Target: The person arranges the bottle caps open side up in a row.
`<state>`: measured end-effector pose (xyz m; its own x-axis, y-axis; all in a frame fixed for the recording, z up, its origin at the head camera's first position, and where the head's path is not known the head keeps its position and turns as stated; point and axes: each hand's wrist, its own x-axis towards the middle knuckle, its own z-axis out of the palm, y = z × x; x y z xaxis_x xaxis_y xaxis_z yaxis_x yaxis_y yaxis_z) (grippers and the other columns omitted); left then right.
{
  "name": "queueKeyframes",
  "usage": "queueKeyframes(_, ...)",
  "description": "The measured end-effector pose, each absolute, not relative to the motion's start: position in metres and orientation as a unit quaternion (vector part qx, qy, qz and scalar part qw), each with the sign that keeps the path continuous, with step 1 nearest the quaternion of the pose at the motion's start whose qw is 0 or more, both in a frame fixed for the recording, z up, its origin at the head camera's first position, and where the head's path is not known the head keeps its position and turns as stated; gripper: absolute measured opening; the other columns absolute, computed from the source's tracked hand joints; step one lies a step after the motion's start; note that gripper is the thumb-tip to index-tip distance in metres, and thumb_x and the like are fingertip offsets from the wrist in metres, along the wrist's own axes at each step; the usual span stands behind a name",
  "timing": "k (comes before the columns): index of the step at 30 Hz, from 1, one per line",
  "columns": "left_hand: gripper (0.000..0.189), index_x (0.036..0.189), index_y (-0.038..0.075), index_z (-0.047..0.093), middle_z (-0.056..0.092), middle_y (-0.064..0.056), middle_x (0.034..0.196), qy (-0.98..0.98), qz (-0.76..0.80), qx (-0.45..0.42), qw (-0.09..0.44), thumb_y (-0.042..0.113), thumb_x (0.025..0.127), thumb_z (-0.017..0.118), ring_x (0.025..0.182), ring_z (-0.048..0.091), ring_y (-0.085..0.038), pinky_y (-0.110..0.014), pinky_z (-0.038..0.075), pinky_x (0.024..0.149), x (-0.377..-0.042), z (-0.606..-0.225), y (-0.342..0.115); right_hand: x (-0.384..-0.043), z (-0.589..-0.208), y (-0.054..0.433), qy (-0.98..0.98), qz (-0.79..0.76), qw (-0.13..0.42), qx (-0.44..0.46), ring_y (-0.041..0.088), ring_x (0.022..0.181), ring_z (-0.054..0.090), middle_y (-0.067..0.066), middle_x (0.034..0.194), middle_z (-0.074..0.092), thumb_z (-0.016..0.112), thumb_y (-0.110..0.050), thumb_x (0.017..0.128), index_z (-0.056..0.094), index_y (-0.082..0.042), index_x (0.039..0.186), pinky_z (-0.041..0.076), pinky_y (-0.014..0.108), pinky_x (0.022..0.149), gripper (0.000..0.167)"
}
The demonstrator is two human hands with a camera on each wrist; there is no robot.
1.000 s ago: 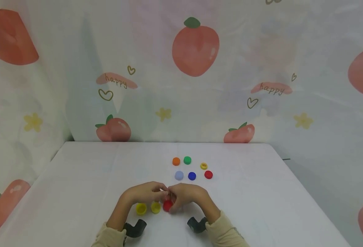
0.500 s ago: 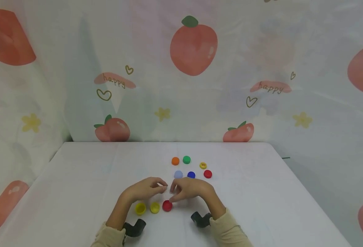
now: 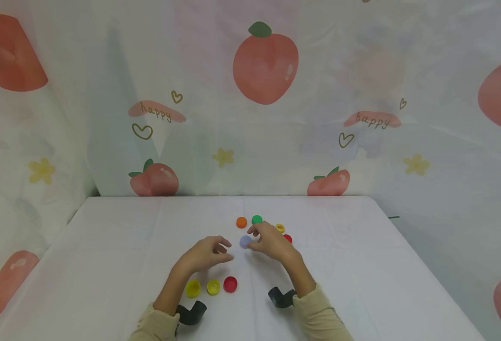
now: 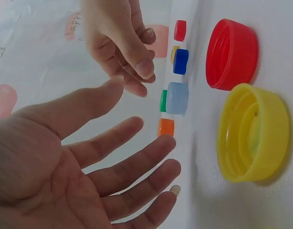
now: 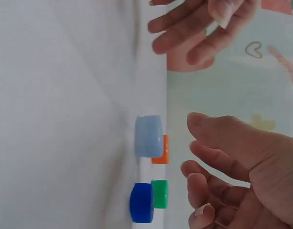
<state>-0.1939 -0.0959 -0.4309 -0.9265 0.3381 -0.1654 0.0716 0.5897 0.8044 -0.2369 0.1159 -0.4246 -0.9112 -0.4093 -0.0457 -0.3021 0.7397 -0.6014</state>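
In the head view my right hand (image 3: 271,242) hovers over the far group of bottle caps, fingers loosely bent and holding nothing. Its thumb overlaps the edge of a light blue cap (image 3: 245,242). The dark blue cap (image 5: 142,202) beside it is hidden by this hand in the head view but shows in the right wrist view. To the left, my left hand (image 3: 206,253) is held above the table with fingers spread and nothing in them. Below it lies a near row: a yellow cap (image 3: 193,288), a second yellow cap (image 3: 213,286) and a red cap (image 3: 231,284), hollow sides up.
Behind the light blue cap sit an orange cap (image 3: 241,222) and a green cap (image 3: 257,219). A small yellow cap (image 3: 280,228) and another red cap (image 3: 288,237), partly covered, lie by my right hand. The white table (image 3: 118,265) ends at a fruit-patterned curtain (image 3: 207,118).
My right hand has left the near red cap and moved forward and right to the far caps. My left hand has drawn up from the near row, its fingers spreading.
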Motion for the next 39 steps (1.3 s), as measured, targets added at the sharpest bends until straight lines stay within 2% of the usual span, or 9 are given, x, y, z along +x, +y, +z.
queueKeyframes(6, 0.031, 0.110, 0.009, 0.063, 0.064, -0.005, 0.099, 0.893, 0.423, 0.096, 0.118, 0.023, 0.084, 0.072, 0.092, 0.060, -0.023, -0.038, 0.052, 0.075, -0.199, -0.433, -0.089, -0.240, -0.433, 0.115, 0.937, -0.288, 0.070, -0.187, 0.025, 0.097, 0.055, 0.010, 0.104, 0.058, 0.076, -0.017, 0.080, 0.064, -0.003, 0.112, 0.051, 0.035, 0.080, 0.037)
queueKeyframes(16, 0.030, 0.108, 0.006, 0.065, 0.065, -0.006, 0.094, 0.927, 0.351, 0.090, 0.095, 0.016, 0.082, 0.074, 0.086, 0.060, -0.021, -0.035, 0.052, 0.076, -0.214, -0.424, -0.072, -0.243, -0.438, 0.113, 0.947, -0.261, 0.061, -0.177, 0.024, 0.098, 0.052, 0.008, 0.104, 0.060, 0.078, -0.019, 0.079, 0.066, -0.006, 0.112, 0.052, 0.035, 0.077, 0.038)
queueKeyframes(29, 0.031, 0.108, 0.005, 0.065, 0.062, -0.004, 0.083, 0.941, 0.307, 0.070, 0.126, 0.012, 0.079, 0.076, 0.074, 0.057, -0.018, -0.030, 0.051, 0.067, -0.235, -0.430, -0.054, -0.249, -0.446, 0.107, 0.962, -0.195, 0.062, -0.180, 0.023, 0.095, 0.050, 0.006, 0.101, 0.063, 0.078, -0.020, 0.079, 0.068, -0.007, 0.111, 0.050, 0.034, 0.075, 0.036)
queueKeyframes(39, 0.028, 0.104, 0.001, 0.067, 0.064, -0.006, 0.086, 0.951, 0.266, 0.078, 0.137, 0.010, 0.078, 0.076, 0.077, 0.058, -0.018, -0.034, 0.051, 0.076, -0.244, -0.430, -0.044, -0.252, -0.448, 0.106, 0.964, -0.182, 0.062, -0.185, 0.023, 0.091, 0.049, 0.004, 0.096, 0.064, 0.078, -0.020, 0.078, 0.070, -0.008, 0.106, 0.045, 0.039, 0.076, 0.032)
